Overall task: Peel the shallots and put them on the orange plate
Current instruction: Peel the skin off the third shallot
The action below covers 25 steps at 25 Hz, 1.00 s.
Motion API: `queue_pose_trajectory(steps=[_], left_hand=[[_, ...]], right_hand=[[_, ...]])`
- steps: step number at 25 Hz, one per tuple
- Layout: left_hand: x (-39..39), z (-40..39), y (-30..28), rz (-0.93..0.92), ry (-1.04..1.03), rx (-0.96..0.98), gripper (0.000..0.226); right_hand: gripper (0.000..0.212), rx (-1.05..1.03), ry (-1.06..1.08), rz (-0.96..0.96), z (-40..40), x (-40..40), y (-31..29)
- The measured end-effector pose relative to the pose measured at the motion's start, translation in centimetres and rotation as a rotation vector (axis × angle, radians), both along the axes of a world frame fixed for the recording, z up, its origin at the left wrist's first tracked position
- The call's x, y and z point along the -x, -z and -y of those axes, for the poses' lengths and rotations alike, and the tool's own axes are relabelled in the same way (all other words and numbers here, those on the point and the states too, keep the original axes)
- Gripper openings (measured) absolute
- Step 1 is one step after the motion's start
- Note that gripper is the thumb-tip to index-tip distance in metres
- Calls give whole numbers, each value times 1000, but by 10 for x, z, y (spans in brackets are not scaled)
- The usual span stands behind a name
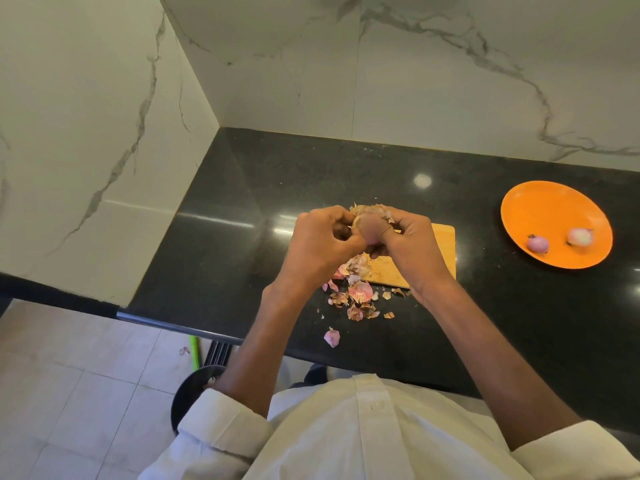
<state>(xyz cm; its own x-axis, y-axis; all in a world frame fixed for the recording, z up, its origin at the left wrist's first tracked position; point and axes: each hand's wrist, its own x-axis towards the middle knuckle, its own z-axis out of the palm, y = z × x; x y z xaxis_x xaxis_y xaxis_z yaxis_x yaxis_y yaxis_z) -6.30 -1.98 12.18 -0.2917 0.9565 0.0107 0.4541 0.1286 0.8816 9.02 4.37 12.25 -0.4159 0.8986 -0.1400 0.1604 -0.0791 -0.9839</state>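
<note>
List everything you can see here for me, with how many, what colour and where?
orange plate: one, orange, right side of counter
peeled shallots: two, pinkish, on the plate
shallot being peeled: one, brownish pink, held between both hands
cutting board: one, light wood, under the hands
peel scraps: many, pink and brown, counter's near edge
counter: one, black, glossy
walls: white marble
green stick: one, on floor
left hand, right hand: gripping the shallot; white sleeves

Orange plate (540, 209), speckled black counter (311, 168), grey-veined white marble wall (415, 81), pink-brown peels (356, 292)
</note>
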Motion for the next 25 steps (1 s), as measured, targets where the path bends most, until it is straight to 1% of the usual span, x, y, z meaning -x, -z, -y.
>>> queue_pose_trajectory(steps=[3, 8, 11, 13, 16, 18, 21, 23, 25], left_hand=[[-10, 1, 0, 71, -99, 31, 19], [-10, 1, 2, 204, -182, 59, 18], [-3, 2, 2, 417, -113, 84, 15], [4, 5, 0, 515, -52, 113, 15], [13, 8, -4, 621, 5, 139, 27], [14, 7, -3, 627, -5, 133, 31], [12, 6, 1, 578, -52, 98, 28], [12, 7, 2, 511, -42, 60, 24], [13, 8, 0, 411, 14, 32, 26]], right_hand=[[19, -25, 8, 0, 3, 2, 0], [22, 9, 20, -59, 9, 4, -2], [22, 59, 48, -63, 10, 4, -2], [21, 120, 59, -93, 7, 4, -4], [16, 214, 97, -170, 2, 0, -4], [19, 221, 101, -167, 2, 0, -3], [17, 193, 83, -129, 5, 2, -1], [20, 151, 98, -99, 5, 2, -2], [23, 108, 117, -93, 3, 0, -3]])
